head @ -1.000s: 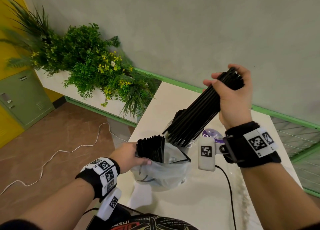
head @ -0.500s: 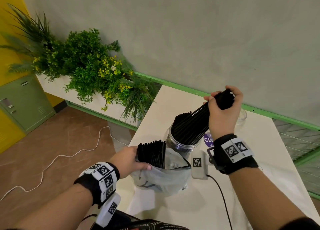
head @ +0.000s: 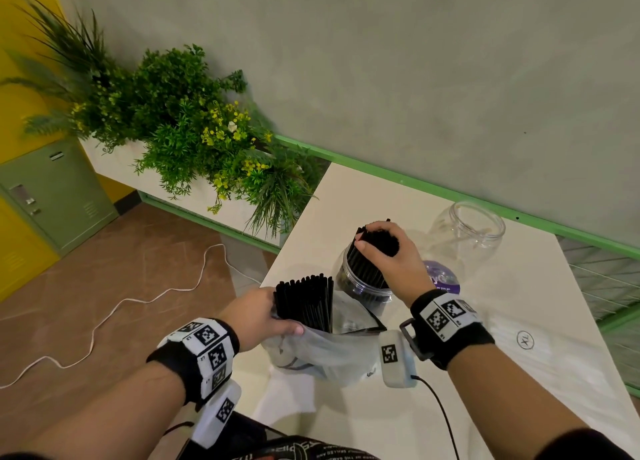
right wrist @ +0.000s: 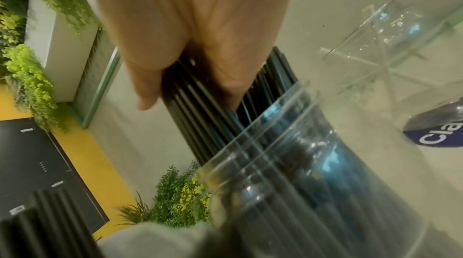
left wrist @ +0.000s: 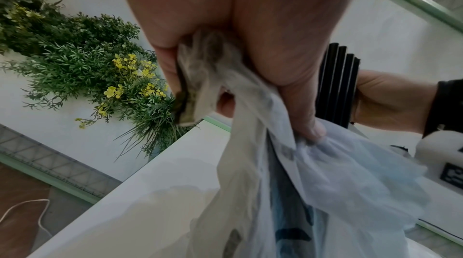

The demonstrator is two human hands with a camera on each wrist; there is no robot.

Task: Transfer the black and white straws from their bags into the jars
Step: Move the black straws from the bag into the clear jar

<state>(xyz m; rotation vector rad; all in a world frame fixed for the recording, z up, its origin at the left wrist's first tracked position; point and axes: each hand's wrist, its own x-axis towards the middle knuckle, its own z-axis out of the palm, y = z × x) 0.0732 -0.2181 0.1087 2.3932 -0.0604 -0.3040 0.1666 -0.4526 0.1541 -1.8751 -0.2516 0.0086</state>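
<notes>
Gripping the top of a black straw bundle (head: 375, 243), the right hand (head: 391, 255) has its fingers curled around it; the bundle stands almost upright in the near jar (head: 360, 286), centre of frame. Lower left, the left hand (head: 258, 316) pinches the plastic bag (head: 322, 352), where more black straws (head: 304, 300) stand nearest the left hand's fingers.

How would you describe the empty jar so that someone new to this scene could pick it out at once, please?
Start at the white table running along the grey wall with the green rail. Two clear jars stand on it; the empty jar is the one farther back, nearest the wall, beyond the purple lid. Unlike the near jar, which is packed with black straws under the right hand, it holds nothing dark.
</notes>
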